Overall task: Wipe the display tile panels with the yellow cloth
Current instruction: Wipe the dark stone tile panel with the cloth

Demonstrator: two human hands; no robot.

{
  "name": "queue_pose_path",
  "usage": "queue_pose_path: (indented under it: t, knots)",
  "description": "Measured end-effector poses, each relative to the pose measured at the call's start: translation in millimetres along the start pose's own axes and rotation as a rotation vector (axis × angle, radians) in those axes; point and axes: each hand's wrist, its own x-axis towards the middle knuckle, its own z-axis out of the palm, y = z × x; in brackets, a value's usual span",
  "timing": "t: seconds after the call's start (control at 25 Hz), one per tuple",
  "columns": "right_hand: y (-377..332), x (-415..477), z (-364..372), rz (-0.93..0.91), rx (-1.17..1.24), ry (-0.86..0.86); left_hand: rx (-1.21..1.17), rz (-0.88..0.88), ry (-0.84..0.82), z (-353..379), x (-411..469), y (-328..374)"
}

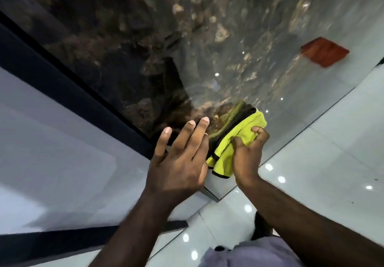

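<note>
A glossy dark marbled tile panel (116, 44) stands in front of me and reflects the room. My right hand (248, 152) grips a bunched yellow cloth (232, 142) with black trim and holds it against the panel's lower corner. The cloth's reflection shows in the tile just above it. My left hand (180, 156) lies with straight fingers flat on the panel, right beside the cloth on its left.
A dark frame bar (62, 79) borders the panel on the left, with a pale grey panel (52, 152) beyond it. A red-brown square (324, 51) sits at the upper right. Shiny white floor tiles (332, 142) with light spots lie to the right and below.
</note>
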Motion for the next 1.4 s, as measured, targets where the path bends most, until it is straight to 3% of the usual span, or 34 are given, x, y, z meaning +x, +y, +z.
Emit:
queue_pose_path:
  t: [0.12, 0.24, 0.32, 0.36, 0.48, 0.6, 0.64, 0.76, 0.88, 1.0, 1.16, 1.28, 1.4]
  knots:
    - [-60.3, 20.3, -15.3, -0.071, -0.002, 0.108, 0.018, -0.046, 0.027, 6.5, 14.8, 6.2]
    - [-103.8, 2.4, -22.2, -0.582, -0.142, 0.09, -0.041, -0.114, 0.07, 11.3, 29.4, 16.5]
    - [-109.0, -0.8, -23.9, -0.794, -0.222, 0.053, -0.048, -0.12, 0.076, 13.3, 34.4, 21.1]
    - [-109.4, 10.3, -28.0, -0.758, -0.226, 0.064, -0.055, -0.101, 0.074, 14.5, 36.1, 22.0]
    - [-109.2, 40.7, -31.6, -0.318, -0.099, 0.149, -0.035, -0.041, 0.046, 20.7, 40.4, 24.5]
    - [-74.1, 32.0, -29.9, -0.571, -0.162, 0.067, 0.023, -0.029, 0.014, 36.0, 47.2, 34.6]
    - [-58.5, 41.2, -36.6, -0.543, -0.155, 0.013, 0.032, -0.016, -0.009, 43.7, 51.3, 41.2]
    - [-26.6, 85.3, -54.6, -0.01, -0.18, -0.032, 0.046, 0.058, -0.075, 65.6, 68.6, 64.4]
    - [-4.5, 125.0, -67.6, 0.037, -0.237, -0.086, 0.118, 0.07, -0.065, 89.0, 81.0, 87.4]
    - [-11.6, 161.0, -78.1, 0.234, -0.158, -0.008, 0.195, 0.032, -0.013, 104.4, 85.0, 100.9]
    - [-30.2, 192.2, -91.3, -0.005, -0.105, 0.059, 0.213, -0.006, -0.02, 113.3, 82.6, 109.2]
    - [-57.5, 196.3, -93.9, 0.162, -0.088, 0.063, 0.183, -0.045, -0.03, 110.6, 89.1, 119.1]
    - [-94.0, 194.0, -96.4, -0.168, -0.066, -0.025, 0.059, -0.117, -0.053, 99.3, 100.1, 128.9]
